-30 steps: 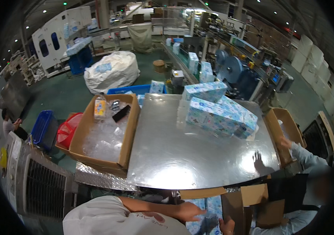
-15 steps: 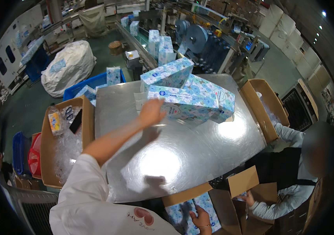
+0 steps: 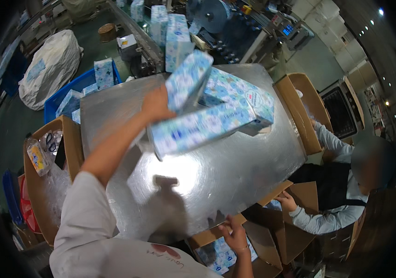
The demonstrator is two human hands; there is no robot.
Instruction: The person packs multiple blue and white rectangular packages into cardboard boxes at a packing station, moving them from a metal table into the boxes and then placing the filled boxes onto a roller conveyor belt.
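Note:
My left hand [image 3: 157, 103], blurred by motion, grips the left end of a blue-and-white flowered pack [image 3: 188, 79] that tilts on the metal table; its fingertips are partly hidden. Just below it, a second long flowered pack [image 3: 202, 129] lies slantwise, its left end toward me. Behind and to the right rests another flowered pack [image 3: 239, 92], partly covered by the others. My right hand [image 3: 236, 236] is empty, fingers apart, raised over the near edge of an open carton [image 3: 258, 245]. Flowered packs [image 3: 219, 255] lie inside that carton.
The metal table [image 3: 235, 180] has a carton of clear plastic [image 3: 54, 190] on its left and another carton [image 3: 309, 106] on its right. A co-worker [image 3: 332, 185] reaches into an open carton at the right. A blue bin [image 3: 54, 111] and a conveyor with packs [image 3: 158, 23] stand beyond.
My left hand has moved from the front pack to the one behind, which now tilts. The front pack's left end has swung toward me. My right hand has lifted off the packs in the carton.

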